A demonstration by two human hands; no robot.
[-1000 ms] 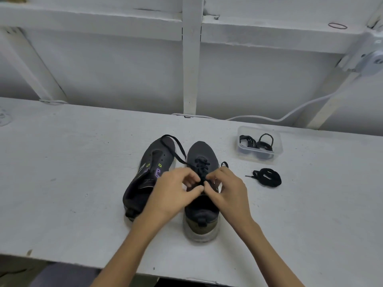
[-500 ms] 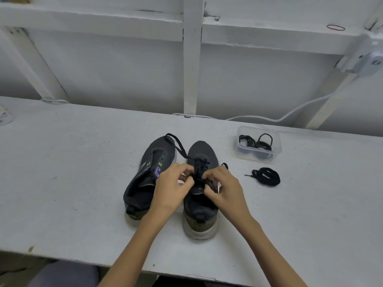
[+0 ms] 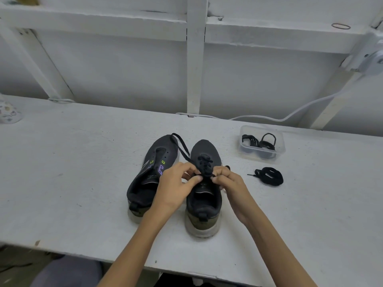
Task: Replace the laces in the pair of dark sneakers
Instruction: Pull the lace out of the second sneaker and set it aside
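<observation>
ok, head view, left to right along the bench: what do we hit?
At the left edge a patterned object, unlaced sneaker, sneaker being laced, clear box holding laces. Skipped: loose lace coil, overlapping the box's span.

left hand (image 3: 174,187) + right hand (image 3: 230,183): pinch black lace (image 3: 205,164) | right sneaker (image 3: 204,195) | table (image 3: 72,172)

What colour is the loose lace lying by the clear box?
The lace is black; head view.
</observation>
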